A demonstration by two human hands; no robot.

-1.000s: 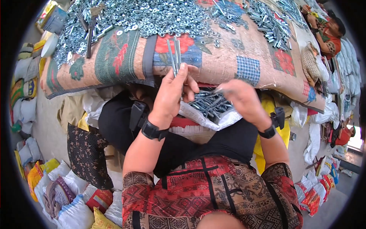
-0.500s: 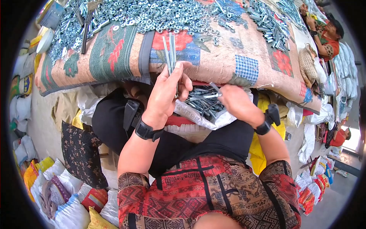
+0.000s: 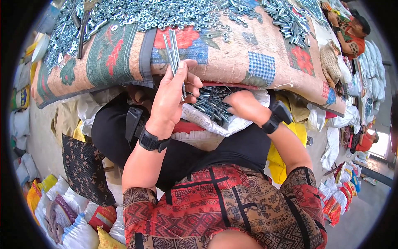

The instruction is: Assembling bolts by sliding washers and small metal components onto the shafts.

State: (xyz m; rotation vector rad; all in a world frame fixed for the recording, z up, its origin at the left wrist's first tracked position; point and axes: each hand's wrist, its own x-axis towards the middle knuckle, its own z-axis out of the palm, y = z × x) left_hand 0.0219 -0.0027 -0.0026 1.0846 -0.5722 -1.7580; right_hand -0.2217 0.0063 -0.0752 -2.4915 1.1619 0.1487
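My left hand (image 3: 169, 93) is closed around a small bundle of long, thin silvery metal rods (image 3: 174, 52), which stand up past the thumb toward the table. In my lap, a white sack (image 3: 205, 119) lies open, filled with a loose heap of similar dark and silvery metal rods (image 3: 212, 101). My right hand (image 3: 248, 107) is over the right side of this heap, its fingers curled down at the rods. The fingertips are partly hidden, so what they hold, if anything, does not show.
A table covered with a patchwork cloth (image 3: 232, 54) bears piles of nuts and washers (image 3: 166, 16) and metal sleeves (image 3: 290, 25). A dark metal tool (image 3: 83, 37) lies at left. Filled sacks (image 3: 81, 226) line the floor; another person (image 3: 352, 37) sits far right.
My right hand has moved left and lower over the heap; the metal pieces that showed at its fingers are no longer visible there. My left hand keeps its bundle. The whole view has shifted slightly.
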